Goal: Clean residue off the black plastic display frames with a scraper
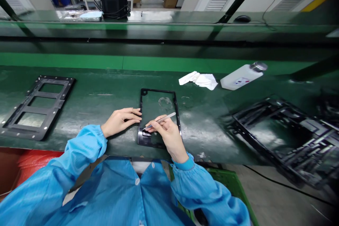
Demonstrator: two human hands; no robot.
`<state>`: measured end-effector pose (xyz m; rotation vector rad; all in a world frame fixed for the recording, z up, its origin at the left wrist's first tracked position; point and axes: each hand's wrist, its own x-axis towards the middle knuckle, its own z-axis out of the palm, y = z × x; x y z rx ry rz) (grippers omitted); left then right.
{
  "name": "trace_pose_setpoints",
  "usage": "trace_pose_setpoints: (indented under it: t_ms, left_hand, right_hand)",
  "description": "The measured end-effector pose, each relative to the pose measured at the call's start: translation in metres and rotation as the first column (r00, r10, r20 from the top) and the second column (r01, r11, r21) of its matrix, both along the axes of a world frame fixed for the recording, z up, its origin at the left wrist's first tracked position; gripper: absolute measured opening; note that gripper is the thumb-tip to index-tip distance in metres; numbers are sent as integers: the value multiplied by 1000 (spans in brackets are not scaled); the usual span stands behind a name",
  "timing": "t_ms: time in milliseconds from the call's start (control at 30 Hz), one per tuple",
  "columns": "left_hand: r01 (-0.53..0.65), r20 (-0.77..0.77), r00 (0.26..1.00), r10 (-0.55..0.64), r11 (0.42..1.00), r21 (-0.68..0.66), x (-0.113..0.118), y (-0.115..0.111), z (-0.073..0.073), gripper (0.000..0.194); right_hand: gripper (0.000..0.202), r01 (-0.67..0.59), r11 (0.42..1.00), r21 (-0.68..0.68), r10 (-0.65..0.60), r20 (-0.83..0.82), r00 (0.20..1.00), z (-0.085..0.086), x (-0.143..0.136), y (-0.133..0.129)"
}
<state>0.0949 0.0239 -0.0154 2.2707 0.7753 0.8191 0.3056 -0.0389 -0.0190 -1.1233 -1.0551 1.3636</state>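
Observation:
A thin black rectangular frame (178, 113), like a tablet housing, lies flat on the green bench in front of me. My left hand (122, 120) rests at its left edge, fingers stretched out and fingertips touching the rim. Pinched in my right hand (169, 132) is a pair of metal tweezers (169, 116), held like a pen. Their tip points down at the lower left part of the frame, near a small pale rectangle (147, 134). Whether the tip grips anything is too small to tell. My right hand hides part of the frame's lower right.
A black tray fixture (45, 109) with three openings lies at the left. Crumpled white wipes (202, 80) and a white bottle (241, 77) with a metal cap stand at the back right. Stacked black frames (280, 137), blurred, overhang the bench's front edge at the right.

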Motion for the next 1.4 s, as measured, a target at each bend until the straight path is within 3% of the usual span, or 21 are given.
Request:
trace_pose_setpoints:
  t_ms: [67, 133, 233, 300, 400, 500, 567, 633, 700, 800, 900, 1067, 1400]
  left_hand:
    - [-98, 98, 988, 118, 978, -184, 5, -4, 7, 24]
    - [-120, 124, 975, 184, 908, -401, 11, -9, 15, 29]
    - [25, 162, 980, 112, 744, -667, 19, -16, 23, 36]
    - [133, 209, 977, 47, 630, -765, 22, -19, 26, 37]
    - [156, 226, 972, 62, 548, -822, 23, -20, 28, 34]
    - [83, 166, 982, 89, 587, -805, 17, -19, 28, 29]
    - [-7, 88, 991, 104, 683, -731, 10, -17, 28, 27]
    - [-124, -17, 990, 141, 799, -588, 1, -15, 26, 25]
    - [-221, -113, 975, 191, 893, -393, -5, -14, 25, 25]
    - [-196, -133, 975, 180, 974, -115, -7, -17, 18, 23]
    - [-68, -79, 995, 69, 998, 16, -4, -23, 5, 22]
    - [-14, -59, 998, 14, 1000, -12, -3, -25, -14, 24]
    - [-15, -68, 998, 11, 998, -61, -4, -22, -17, 26]
  right_hand:
    - [28, 32, 999, 35, -33, 15, 999, 6, -1, -1]
    - [26, 60, 996, 72, -63, 41, 997, 13, -1, -2]
    - [24, 77, 989, 126, -87, 72, 994, 21, -1, -4]
    - [21, 63, 984, 167, -79, 89, 993, 24, 0, -4]
    - [17, 38, 973, 228, -71, 141, 987, 27, 0, -6]
    - [15, 59, 962, 266, -103, 156, 982, 27, -1, -10]
    - [18, 137, 959, 249, -165, 98, 981, 24, -2, -13]
    - [21, 187, 966, 181, -198, 43, 979, 18, -2, -14]
    - [24, 147, 986, 80, -150, 25, 988, 11, -1, -14]
    - [27, 28, 999, -43, -27, 12, 1000, 1, -1, -12]
    - [29, -15, 998, -63, 15, -6, 1000, -4, -2, -11]
    - [28, -38, 997, -70, 36, -19, 999, -2, -5, -10]
    - [30, -28, 995, -97, 26, -22, 999, -4, -7, -8]
